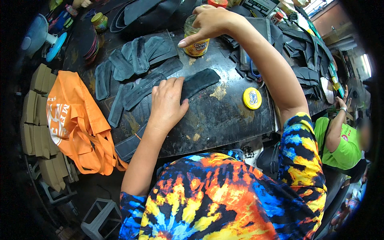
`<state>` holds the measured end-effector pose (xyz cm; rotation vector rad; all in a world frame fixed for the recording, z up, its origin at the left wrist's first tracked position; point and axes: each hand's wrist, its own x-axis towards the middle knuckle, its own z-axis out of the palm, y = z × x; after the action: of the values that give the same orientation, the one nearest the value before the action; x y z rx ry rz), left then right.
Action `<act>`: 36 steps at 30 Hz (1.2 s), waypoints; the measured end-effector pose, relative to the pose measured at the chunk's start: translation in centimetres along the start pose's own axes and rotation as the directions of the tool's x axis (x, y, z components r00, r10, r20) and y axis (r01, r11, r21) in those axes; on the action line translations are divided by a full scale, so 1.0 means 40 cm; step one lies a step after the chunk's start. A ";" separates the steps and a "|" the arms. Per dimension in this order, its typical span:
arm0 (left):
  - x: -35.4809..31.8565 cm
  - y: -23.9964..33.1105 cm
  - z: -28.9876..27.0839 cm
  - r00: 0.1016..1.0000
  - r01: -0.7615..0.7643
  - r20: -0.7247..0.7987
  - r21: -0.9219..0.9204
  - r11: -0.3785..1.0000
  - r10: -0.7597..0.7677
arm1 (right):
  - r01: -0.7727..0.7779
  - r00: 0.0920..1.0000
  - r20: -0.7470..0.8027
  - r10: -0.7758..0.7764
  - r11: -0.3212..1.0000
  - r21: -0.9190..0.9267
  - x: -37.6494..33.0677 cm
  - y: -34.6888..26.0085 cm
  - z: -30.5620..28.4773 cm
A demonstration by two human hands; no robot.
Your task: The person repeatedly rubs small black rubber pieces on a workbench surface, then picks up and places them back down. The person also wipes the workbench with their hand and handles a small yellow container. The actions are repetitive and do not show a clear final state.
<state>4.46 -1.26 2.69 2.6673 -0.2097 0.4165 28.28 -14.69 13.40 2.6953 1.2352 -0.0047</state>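
Note:
My left hand point(169, 103) rests on the table with its fingers laid flat over the near end of a dark suede-like strip point(202, 82). My right hand point(214, 22) is stretched out to a clear jar point(196, 47) with a yellow label. Its thumb lies across the jar's near side and its other fingers are at the rim, partly hidden. The jar stands upright without a lid, and its contents are hard to make out. A round yellow lid point(252, 98) lies apart, to the right. More dark strips point(122, 66) are piled left of the jar.
The worn black table point(216, 130) ends close to my body. An orange bag point(76, 124) hangs at its left edge, beside stacked cardboard pieces point(34, 108). Black cut pieces point(306, 60) heap at the right. A person in green point(340, 140) is at far right; a grey stool point(102, 216) stands lower left.

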 end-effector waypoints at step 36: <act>-0.066 -0.006 -0.033 0.995 0.097 -0.029 0.009 0.995 -0.097 | -0.134 0.943 -0.296 0.155 0.987 0.091 -0.402 -0.187 0.301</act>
<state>1.68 -0.25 2.87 2.6669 -0.0689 0.4258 12.94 -23.91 1.60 2.9224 1.1236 0.4062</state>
